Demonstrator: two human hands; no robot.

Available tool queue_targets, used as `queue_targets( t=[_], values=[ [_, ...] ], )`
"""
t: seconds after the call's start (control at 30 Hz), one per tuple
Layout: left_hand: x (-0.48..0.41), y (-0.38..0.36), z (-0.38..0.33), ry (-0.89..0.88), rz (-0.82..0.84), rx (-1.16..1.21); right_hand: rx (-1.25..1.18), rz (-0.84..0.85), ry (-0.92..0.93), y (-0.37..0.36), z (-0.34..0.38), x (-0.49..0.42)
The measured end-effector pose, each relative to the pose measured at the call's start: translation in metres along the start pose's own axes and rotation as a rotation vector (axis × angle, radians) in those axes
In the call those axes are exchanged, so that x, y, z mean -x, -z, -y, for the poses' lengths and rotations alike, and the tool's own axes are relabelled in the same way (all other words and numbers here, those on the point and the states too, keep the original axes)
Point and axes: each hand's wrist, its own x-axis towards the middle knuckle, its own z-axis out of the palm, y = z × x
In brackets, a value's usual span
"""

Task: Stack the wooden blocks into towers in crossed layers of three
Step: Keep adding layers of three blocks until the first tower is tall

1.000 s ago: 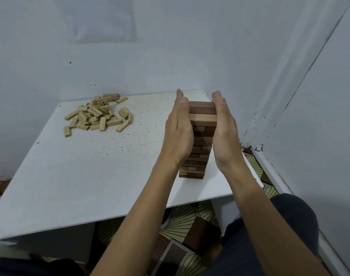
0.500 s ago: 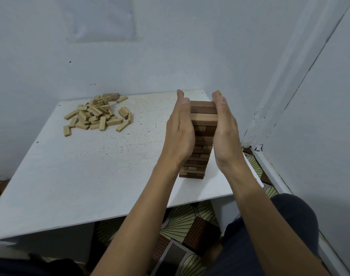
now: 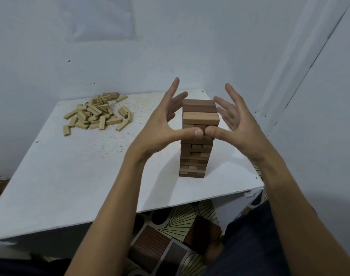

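Left hand [image 3: 162, 124] and right hand [image 3: 238, 124] are hovering with fingers spread wide, holding nothing. They are flanking the top of the dark block tower [image 3: 200, 118], thumb tips nearly meeting at its front; contact unclear. White table [image 3: 70, 176] is carrying the tower upright near its right edge, with the loose pile of pale blocks [image 3: 98, 114] lying far left.

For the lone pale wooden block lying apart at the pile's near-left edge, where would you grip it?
Pinch the lone pale wooden block across its long sides, mid-length, from above. It lies flat on the white table, just clear of the loose pile, so both sides look free.
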Motion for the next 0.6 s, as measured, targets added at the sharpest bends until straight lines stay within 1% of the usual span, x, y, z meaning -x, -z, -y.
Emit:
queue_targets(
  t=[0.1, 0.27, 0.37, 0.6],
  values=[
    [-0.007, 0.011, 0.001, 0.006, 0.098, -0.065, 0.06, 0.099, -0.017, 0.013, -0.002, -0.008],
    [-0.018, 0.019, -0.001, -0.004, 0.143, -0.113, 0.035, 0.189, -0.005, 0.018, 0.002, -0.018],
    [-0.021, 0.02, -0.001, -0.018, 0.152, -0.124, 0.039, 0.203, 0.019, 0.016, 0.005, -0.02],
    [-0.024, 0.02, 0.0, -0.056, 0.149, -0.148, 0.062, 0.166, 0.025, 0.013, 0.007, -0.023]
  ],
)
